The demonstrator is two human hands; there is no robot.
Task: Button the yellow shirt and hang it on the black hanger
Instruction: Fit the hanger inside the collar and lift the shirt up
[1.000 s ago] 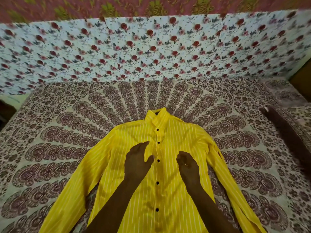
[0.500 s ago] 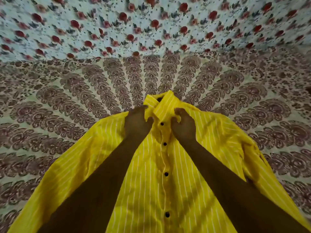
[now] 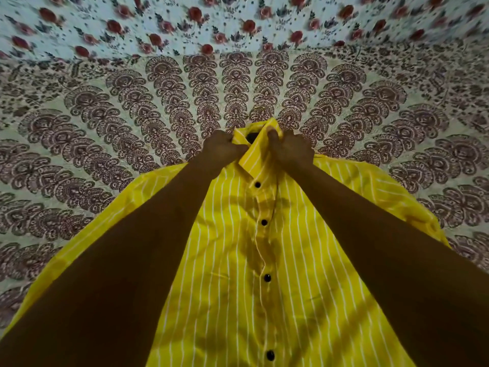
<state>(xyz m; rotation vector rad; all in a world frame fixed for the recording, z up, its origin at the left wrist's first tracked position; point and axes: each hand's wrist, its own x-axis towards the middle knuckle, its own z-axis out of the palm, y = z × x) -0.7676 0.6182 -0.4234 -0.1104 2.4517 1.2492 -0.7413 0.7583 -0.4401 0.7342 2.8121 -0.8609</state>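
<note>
The yellow shirt (image 3: pixel 232 260) with thin white stripes lies face up on the bed, its front closed by several black buttons (image 3: pixel 264 222) down the placket. My left hand (image 3: pixel 221 149) grips the left side of the collar (image 3: pixel 251 157). My right hand (image 3: pixel 289 149) grips the right side of the collar. Both arms stretch over the shirt and hide its shoulders and part of its sleeves. A dark gap shows inside the collar opening between my hands. No black hanger is in view.
The bed carries a cream cover (image 3: pixel 105 123) printed with brown fan-shaped motifs. Behind it hangs a white cloth (image 3: pixel 238 22) with red roses.
My hands went from lying flat on the shirt's chest up to the collar and closed on it. The view has come closer to the shirt.
</note>
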